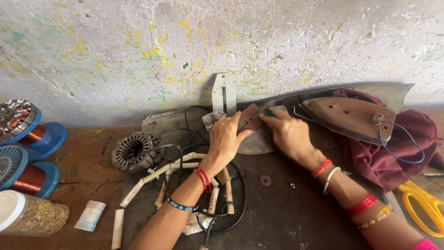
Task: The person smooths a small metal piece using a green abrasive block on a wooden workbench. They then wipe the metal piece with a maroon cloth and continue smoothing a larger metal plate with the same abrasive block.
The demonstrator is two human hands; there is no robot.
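My left hand (228,139) presses down on a thin brownish sheet (250,117) that lies on a grey iron soleplate (259,139) near the wall. My right hand (289,134) pinches a small dark tool (268,112) whose tip touches the sheet's right edge. Both wrists wear red bangles and thread bands. A crumpled bit of clear plastic (212,119) sits just left of my left fingers.
An upturned old iron body (351,116) with blue wire rests on maroon cloth (393,153). A motor stator (134,150), sleeved wires (171,171), copper wire spools (27,134), a jar (27,215), yellow scissors (423,201), a washer (265,180) and a slotted metal plate (224,92) lie around.
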